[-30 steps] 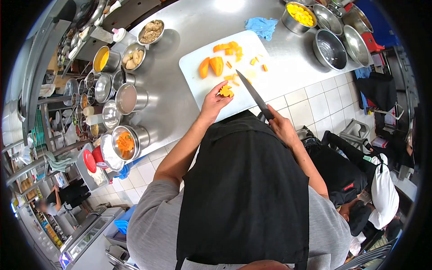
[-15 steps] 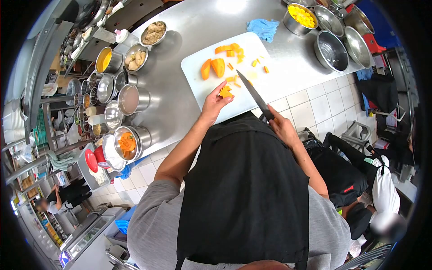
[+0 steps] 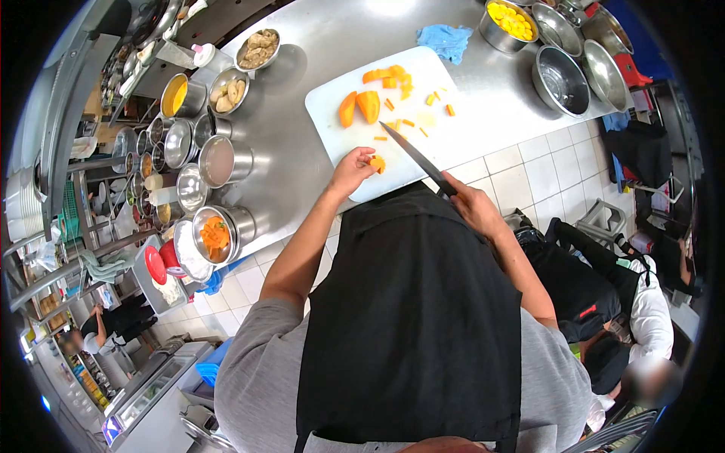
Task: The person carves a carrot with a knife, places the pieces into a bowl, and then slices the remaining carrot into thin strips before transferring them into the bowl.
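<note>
Near the front edge of the white cutting board [image 3: 332, 143], my left hand [image 3: 352, 174] pinches a carved, notched carrot piece [image 3: 378, 164] between its fingertips. My right hand [image 3: 474, 208] grips a knife [image 3: 417, 157] by the handle, its dark blade slanting up and left over the board, apart from the carved piece. Behind the blade tip lie two large carrot chunks [image 3: 368, 106]. Several smaller carrot pieces [image 3: 389, 74] sit at the back of the board, and thin strips [image 3: 430, 99] are scattered to the right and around the blade.
A blue cloth [image 3: 444, 43] lies behind the board. Metal bowls [image 3: 560, 81] and a pot of yellow slices [image 3: 511, 21] stand at back right. Along the left are bowls of food and a pot with carrot pieces [image 3: 215, 234]. Other people are at right and far left.
My left hand has turned and shifted slightly left and down with the carved carrot piece. The knife tip has swung left, and carrot strips near it lie differently.
</note>
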The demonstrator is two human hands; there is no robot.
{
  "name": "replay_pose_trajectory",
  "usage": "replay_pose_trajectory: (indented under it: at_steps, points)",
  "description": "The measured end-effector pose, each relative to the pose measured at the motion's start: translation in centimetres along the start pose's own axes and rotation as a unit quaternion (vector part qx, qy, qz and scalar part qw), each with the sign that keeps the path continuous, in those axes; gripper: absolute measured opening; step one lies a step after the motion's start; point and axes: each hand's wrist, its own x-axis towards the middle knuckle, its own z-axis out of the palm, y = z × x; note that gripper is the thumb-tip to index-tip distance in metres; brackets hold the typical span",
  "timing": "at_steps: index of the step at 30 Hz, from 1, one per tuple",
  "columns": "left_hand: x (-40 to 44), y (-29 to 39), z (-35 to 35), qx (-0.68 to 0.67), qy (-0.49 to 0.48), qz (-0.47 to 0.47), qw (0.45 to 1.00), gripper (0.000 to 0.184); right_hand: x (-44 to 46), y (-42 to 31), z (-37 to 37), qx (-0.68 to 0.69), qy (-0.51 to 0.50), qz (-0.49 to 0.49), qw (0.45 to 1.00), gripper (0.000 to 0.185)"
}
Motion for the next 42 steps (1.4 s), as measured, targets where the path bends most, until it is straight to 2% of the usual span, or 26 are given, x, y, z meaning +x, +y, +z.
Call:
replay_pose_trajectory:
  at_steps: [3, 7, 9, 12, 18, 21, 34, 42]
  points:
    - [0.7, -1.9, -0.7, 0.049, 0.024, 0.008, 0.998, 0.031, 0.5, -0.4, -0.3, -0.044, -0.017, -0.042, 0.998, 0.065]
    - [0.9, -2.4, -0.8, 0.097, 0.023, 0.005, 0.995, 0.032, 1.3, -1.6, -0.6, -0.056, -0.053, -0.021, 0.997, 0.064]
    - [0.2, -1.8, -0.1, 0.253, 0.089, 0.081, 0.960, 0.031, 1.6, -2.0, -0.5, -0.064, -0.074, -0.007, 0.995, 0.065]
    - [-0.3, -1.9, 0.5, 0.269, 0.141, 0.136, 0.943, 0.032, 2.1, -1.4, 0.1, -0.068, -0.070, -0.022, 0.995, 0.065]
    - [-1.5, -1.4, 1.2, 0.267, 0.163, 0.180, 0.933, 0.033, 2.9, -1.4, 0.5, -0.074, -0.081, -0.037, 0.993, 0.066]
    - [-1.6, -1.5, 1.3, 0.280, 0.140, 0.177, 0.933, 0.032, 2.9, -1.6, 0.5, -0.092, -0.090, -0.027, 0.991, 0.067]
    - [-1.7, -1.4, 1.3, 0.292, 0.147, 0.179, 0.928, 0.029, 2.9, -1.4, 0.6, -0.119, -0.103, -0.028, 0.987, 0.066]
    - [-1.5, -1.3, 1.3, 0.256, 0.146, 0.173, 0.940, 0.026, 3.0, -1.4, 0.5, -0.133, -0.105, -0.036, 0.985, 0.067]
